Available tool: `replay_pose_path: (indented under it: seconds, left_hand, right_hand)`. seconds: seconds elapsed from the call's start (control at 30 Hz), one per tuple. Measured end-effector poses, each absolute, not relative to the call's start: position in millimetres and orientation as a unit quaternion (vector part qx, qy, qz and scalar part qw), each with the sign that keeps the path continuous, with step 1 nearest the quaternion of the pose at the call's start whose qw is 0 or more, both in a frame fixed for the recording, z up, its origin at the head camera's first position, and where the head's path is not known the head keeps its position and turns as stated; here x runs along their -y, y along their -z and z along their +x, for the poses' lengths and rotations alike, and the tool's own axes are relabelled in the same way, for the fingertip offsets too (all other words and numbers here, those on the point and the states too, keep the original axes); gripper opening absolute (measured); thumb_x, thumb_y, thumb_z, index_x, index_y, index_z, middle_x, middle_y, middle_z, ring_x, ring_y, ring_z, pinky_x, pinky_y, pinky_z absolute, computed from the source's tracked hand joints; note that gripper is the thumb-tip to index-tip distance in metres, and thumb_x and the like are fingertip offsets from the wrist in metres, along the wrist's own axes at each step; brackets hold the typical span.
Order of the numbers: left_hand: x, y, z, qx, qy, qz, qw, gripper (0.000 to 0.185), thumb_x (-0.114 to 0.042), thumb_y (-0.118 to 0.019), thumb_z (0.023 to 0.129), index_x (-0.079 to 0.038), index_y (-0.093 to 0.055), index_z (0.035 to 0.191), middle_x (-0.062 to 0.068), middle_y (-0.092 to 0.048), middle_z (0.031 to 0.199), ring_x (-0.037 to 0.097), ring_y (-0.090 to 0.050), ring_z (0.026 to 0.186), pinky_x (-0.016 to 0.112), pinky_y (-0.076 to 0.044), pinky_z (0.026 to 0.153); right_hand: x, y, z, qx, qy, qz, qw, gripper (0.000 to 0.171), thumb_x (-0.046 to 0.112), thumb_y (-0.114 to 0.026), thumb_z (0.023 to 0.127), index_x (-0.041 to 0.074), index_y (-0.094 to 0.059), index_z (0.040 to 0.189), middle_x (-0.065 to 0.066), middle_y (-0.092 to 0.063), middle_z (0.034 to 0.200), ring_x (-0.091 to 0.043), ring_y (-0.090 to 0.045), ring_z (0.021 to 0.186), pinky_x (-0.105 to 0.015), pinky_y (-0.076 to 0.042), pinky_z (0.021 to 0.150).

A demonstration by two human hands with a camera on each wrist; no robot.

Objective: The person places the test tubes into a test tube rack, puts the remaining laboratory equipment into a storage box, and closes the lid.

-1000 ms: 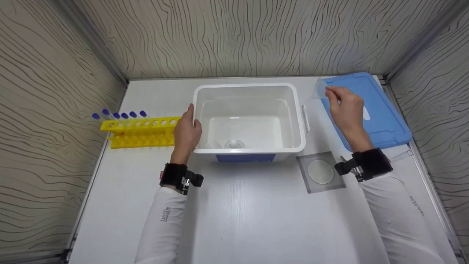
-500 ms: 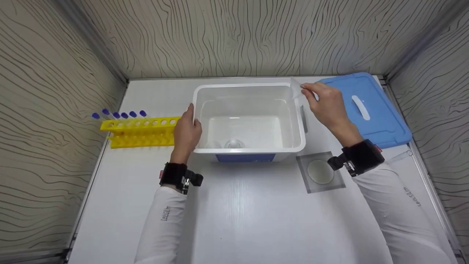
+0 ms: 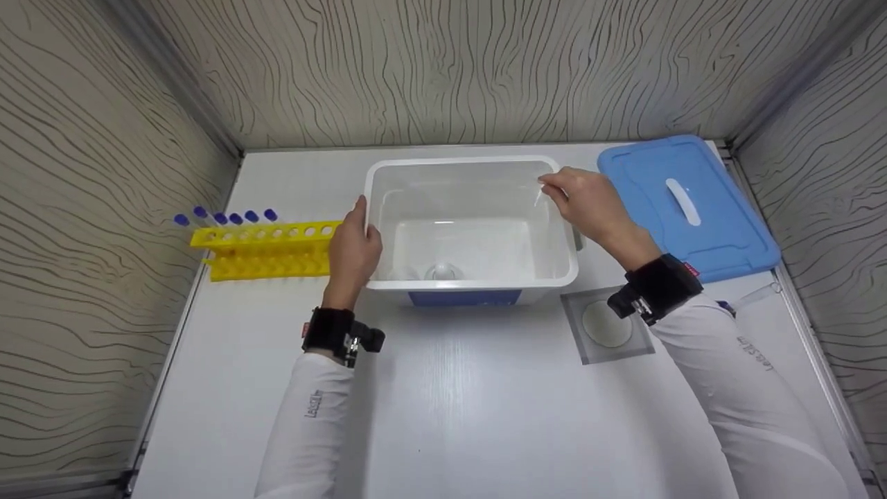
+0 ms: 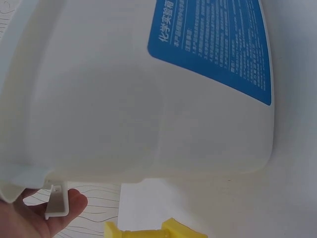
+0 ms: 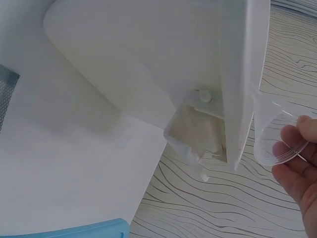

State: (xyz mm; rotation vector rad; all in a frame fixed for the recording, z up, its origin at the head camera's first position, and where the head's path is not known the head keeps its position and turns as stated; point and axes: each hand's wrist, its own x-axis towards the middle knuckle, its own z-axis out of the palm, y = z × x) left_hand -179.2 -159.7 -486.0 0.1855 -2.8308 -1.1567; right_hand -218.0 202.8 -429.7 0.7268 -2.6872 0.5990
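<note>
A white plastic storage box (image 3: 471, 284) with a blue label (image 4: 218, 44) stands mid-table, its top uncovered. At its left rim, my left hand (image 3: 355, 249) holds the side, with fingers about the white latch (image 4: 58, 201) in the left wrist view. My right hand (image 3: 592, 201) is over the box's back right corner. Between thumb and fingers it pinches a clear funnel (image 5: 267, 121) by the wide rim, the narrow stem pointing at the box wall in the right wrist view. Round clear glassware (image 3: 443, 272) lies inside, near the front wall, partly hidden.
Left stands a yellow test tube rack (image 3: 267, 267) with several purple-capped tubes (image 3: 235, 217). A blue lid (image 3: 721, 235) with white handle lies back right. Wire gauze (image 3: 606, 326) with a pale round centre lies front right. Another clear tube (image 3: 755, 298) lies near the right edge.
My right hand has carried the funnel leftward from above the blue lid to the box's back right corner, dipping it inside the rim. The left hand has stayed put.
</note>
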Motion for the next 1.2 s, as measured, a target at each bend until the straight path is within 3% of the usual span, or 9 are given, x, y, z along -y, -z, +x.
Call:
replay_pose_path:
  seconds: [0.6,0.97,1.2]
  left_hand:
    - [159.7,487.5,-177.5,0.927,0.370,0.056,0.039,0.058,-0.014,-0.047,0.100,-0.006,-0.031,0.155,0.019,-0.053,0.146,0.030,-0.054,0.134,0.045,-0.045,0.113]
    - [159.0,486.4,-179.4,0.925,0.371,0.070,0.032,0.058,-0.016,-0.048,0.101,-0.010,-0.030,0.156,0.015,-0.051,0.150,0.027,-0.051,0.138,0.043,-0.042,0.116]
    - [158.6,487.9,-181.0,0.933,0.352,0.052,0.050,0.057,-0.011,-0.047,0.099,-0.004,-0.033,0.154,0.020,-0.056,0.142,0.031,-0.058,0.129,0.044,-0.047,0.111]
  right_hand:
    - [-191.0,444.0,-231.1,0.943,-0.156,0.290,0.049,0.019,0.007,-0.064,0.093,0.000,-0.075,0.107,-0.017,-0.075,0.098,-0.035,-0.071,0.092,-0.047,-0.058,0.080]
    - [-178.6,449.6,-237.5,0.938,-0.080,0.336,-0.004,0.016,0.007,-0.062,0.094,0.000,-0.076,0.092,-0.017,-0.075,0.090,-0.035,-0.070,0.083,-0.048,-0.058,0.075]
    - [-174.6,456.0,-237.5,0.941,-0.048,0.331,-0.045,0.017,0.008,-0.061,0.094,-0.001,-0.075,0.089,-0.017,-0.075,0.088,-0.035,-0.070,0.079,-0.047,-0.058,0.074]
